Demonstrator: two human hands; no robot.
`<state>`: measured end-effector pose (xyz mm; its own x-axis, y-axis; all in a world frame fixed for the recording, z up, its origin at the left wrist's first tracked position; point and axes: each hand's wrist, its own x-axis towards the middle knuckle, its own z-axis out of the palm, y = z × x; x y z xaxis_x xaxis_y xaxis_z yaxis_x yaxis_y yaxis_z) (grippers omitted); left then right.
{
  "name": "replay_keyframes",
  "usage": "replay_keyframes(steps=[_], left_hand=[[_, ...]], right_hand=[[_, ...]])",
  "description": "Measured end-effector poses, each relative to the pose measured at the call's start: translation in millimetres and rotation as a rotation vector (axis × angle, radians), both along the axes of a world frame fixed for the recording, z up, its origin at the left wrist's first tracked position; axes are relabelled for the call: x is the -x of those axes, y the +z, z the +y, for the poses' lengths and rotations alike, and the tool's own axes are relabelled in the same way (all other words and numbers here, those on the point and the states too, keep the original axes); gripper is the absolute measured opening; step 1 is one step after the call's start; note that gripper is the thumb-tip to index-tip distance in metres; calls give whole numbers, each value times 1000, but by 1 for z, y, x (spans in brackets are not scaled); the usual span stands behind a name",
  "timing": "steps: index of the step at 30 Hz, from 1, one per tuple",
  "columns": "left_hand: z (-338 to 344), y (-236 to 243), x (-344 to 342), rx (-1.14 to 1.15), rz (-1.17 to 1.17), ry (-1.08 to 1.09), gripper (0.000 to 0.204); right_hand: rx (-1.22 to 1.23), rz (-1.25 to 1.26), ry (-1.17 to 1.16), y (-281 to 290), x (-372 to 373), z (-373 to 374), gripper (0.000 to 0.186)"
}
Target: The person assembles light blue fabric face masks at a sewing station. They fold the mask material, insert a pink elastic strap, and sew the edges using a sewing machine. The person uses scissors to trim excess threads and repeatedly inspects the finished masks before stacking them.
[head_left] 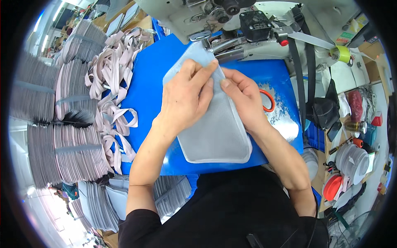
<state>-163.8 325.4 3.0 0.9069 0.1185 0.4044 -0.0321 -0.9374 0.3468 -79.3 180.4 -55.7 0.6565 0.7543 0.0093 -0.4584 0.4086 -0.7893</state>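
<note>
A grey mesh fabric panel (219,134) with a pale bound edge lies on the blue sewing table (151,82), its far end under the presser foot of a white sewing machine (231,39). My left hand (186,97) lies flat on the panel, fingertips pressing its upper edge close to the needle. My right hand (244,97) pinches the panel's right edge beside the left fingertips. Orange scissor handles (269,101) peek out behind my right hand.
A heap of pale pink straps (113,82) lies on the table's left. Stacks of grey panels (66,153) stand at the far left and below the table edge. A yellow tape roll (341,53), bobbins and small tools crowd the right side.
</note>
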Motion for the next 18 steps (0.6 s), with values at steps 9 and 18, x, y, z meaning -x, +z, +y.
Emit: replay_keyframes(steps=[9,18], left_hand=[[33,-35,20,75,-291,207,43],[5,-36,17,39,-209,89,41]], right_hand=[[-31,95,50,-4,-22,22,34],[182,-196,-176,-13,-23,-3,31]])
